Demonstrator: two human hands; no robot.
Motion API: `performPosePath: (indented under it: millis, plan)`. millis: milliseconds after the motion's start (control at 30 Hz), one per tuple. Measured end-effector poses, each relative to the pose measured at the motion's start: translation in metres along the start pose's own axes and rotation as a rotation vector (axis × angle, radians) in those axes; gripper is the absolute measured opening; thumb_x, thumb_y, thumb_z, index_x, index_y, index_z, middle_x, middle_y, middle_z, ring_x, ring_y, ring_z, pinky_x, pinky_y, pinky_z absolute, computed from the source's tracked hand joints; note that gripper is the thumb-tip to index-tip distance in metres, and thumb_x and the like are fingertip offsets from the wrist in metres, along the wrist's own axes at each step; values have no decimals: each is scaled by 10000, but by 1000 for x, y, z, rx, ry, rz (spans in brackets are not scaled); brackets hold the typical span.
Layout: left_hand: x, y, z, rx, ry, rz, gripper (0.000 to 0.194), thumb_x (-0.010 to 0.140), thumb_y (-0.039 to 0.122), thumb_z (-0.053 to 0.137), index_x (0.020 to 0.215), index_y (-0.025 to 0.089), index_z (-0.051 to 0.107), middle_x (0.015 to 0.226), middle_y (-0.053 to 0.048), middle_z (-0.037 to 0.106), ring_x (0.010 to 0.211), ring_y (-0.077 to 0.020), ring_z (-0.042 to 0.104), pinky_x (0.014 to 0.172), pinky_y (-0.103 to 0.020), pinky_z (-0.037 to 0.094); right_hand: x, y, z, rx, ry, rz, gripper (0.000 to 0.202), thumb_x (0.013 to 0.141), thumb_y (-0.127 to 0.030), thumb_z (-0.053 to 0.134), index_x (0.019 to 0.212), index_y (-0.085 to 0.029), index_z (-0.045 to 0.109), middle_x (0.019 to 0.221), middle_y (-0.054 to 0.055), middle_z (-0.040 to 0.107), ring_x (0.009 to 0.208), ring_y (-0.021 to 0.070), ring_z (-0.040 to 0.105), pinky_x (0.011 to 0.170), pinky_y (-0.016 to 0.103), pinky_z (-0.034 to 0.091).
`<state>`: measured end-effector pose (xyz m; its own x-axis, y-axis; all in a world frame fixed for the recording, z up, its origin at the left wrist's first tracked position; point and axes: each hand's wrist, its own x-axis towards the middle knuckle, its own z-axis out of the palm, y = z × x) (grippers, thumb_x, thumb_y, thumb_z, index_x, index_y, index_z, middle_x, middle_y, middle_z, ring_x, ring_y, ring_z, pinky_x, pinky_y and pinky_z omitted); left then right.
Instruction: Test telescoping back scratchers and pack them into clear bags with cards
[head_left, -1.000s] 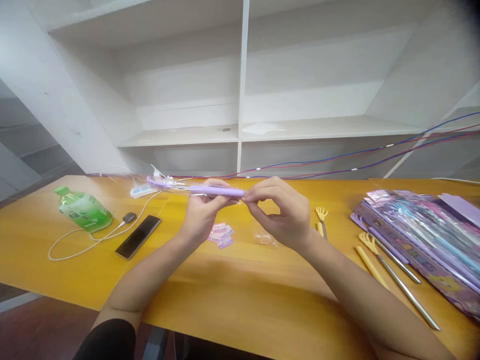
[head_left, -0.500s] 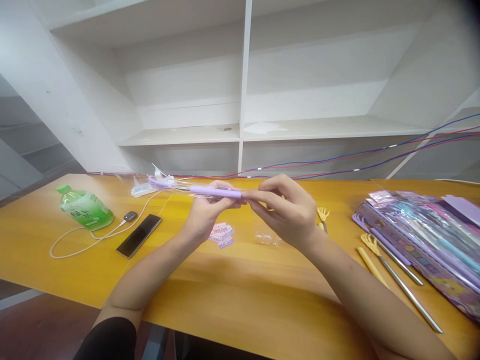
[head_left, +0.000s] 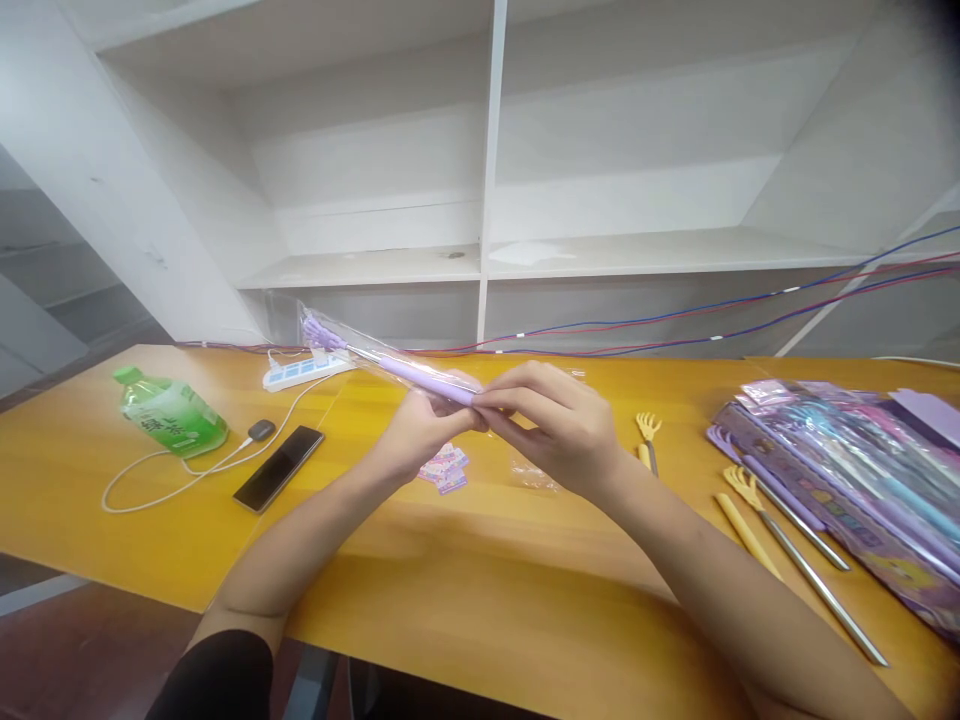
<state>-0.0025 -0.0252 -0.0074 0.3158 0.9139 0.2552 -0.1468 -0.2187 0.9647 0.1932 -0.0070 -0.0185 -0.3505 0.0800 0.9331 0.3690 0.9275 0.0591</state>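
A purple back scratcher lies inside a clear plastic sleeve, its claw-shaped head tilted up to the left. My left hand is closed around the handle from below. With pinched fingers, my right hand grips the sleeve at the handle's right end. Both hands are above the table. Beneath them lie several small printed cards and some clear plastic bags.
Yellow back scratchers and a pile of packaged ones lie at right. At left are a green bottle, a phone, a cable and a power strip. White shelving stands behind the table.
The head end of the back scratcher has risen, so it now slants down to the right. My right hand has shifted slightly left and lower, still pinching the sleeve's end.
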Motion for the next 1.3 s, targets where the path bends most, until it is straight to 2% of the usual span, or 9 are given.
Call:
performPosePath:
  millis: [200, 333, 467, 633, 733, 833, 900, 1033, 1300]
  plan:
    - [0, -2, -17, -22, -199, 13, 425, 891, 508, 860, 1143, 178, 773, 1150, -113, 763, 1091, -260, 723, 967, -392, 603, 1, 0, 1, 23, 66, 38, 203, 944, -47, 780, 1069, -202, 739, 923, 43, 746, 778, 140, 697, 679, 299, 585]
    - [1, -1, -19, -8, -88, 80, 373, 997, 550, 743, 1087, 193, 796, 1139, -93, 735, 997, -200, 708, 842, -307, 601, 3, -1, -1, 67, 48, 80, 207, 960, -42, 753, 1084, -208, 746, 943, 43, 734, 774, 119, 678, 664, 265, 577]
    - [3, 2, -22, 24, 7, 141, 335, 955, 504, 828, 1041, 184, 777, 952, -45, 727, 785, -133, 670, 743, -267, 576, 8, -1, -11, 153, -51, 137, 175, 1008, -67, 681, 1106, -204, 729, 988, 47, 737, 820, 123, 684, 742, 287, 593]
    - [3, 14, -27, 17, 51, 127, 370, 894, 492, 890, 968, 163, 739, 807, -26, 709, 662, -121, 636, 628, -259, 528, 11, 9, -32, 270, -163, 179, 420, 998, 30, 476, 1198, -252, 715, 1039, 28, 689, 841, 120, 673, 757, 307, 597]
    - [3, 18, -28, -9, 39, 78, 385, 864, 471, 918, 933, 153, 713, 763, -29, 707, 632, -118, 627, 598, -253, 504, 10, 16, -41, 193, -188, 112, 479, 966, 23, 551, 1288, -297, 707, 1169, 58, 644, 975, 163, 693, 790, 349, 635]
    - [4, 17, -30, -30, 9, 35, 378, 872, 449, 920, 967, 149, 710, 784, -40, 730, 636, -111, 629, 599, -239, 499, 9, 21, -44, 111, -237, 36, 434, 973, -77, 711, 1338, -313, 699, 1318, 94, 591, 1207, 229, 667, 964, 445, 659]
    - [5, 13, -31, -9, -23, 18, 370, 894, 447, 907, 999, 150, 715, 809, -43, 737, 663, -113, 644, 614, -232, 506, 9, 21, -45, 104, -247, -2, 329, 974, -126, 769, 1243, -312, 730, 1344, 88, 589, 1243, 232, 650, 1007, 459, 641]
    - [8, 5, -29, 72, -74, -27, 401, 903, 492, 897, 1035, 150, 733, 836, -48, 734, 713, -134, 667, 632, -240, 521, 11, 16, -42, 156, -262, -43, 157, 975, -131, 786, 1041, -264, 735, 1267, 64, 661, 1182, 202, 658, 980, 417, 605]
    - [10, -7, -19, 60, -191, -94, 421, 883, 500, 915, 994, 144, 721, 813, -36, 696, 729, -141, 661, 684, -257, 517, 13, 7, -27, 313, -299, 67, 62, 1046, -172, 711, 1073, -227, 696, 1031, 31, 739, 983, 147, 685, 874, 326, 585]
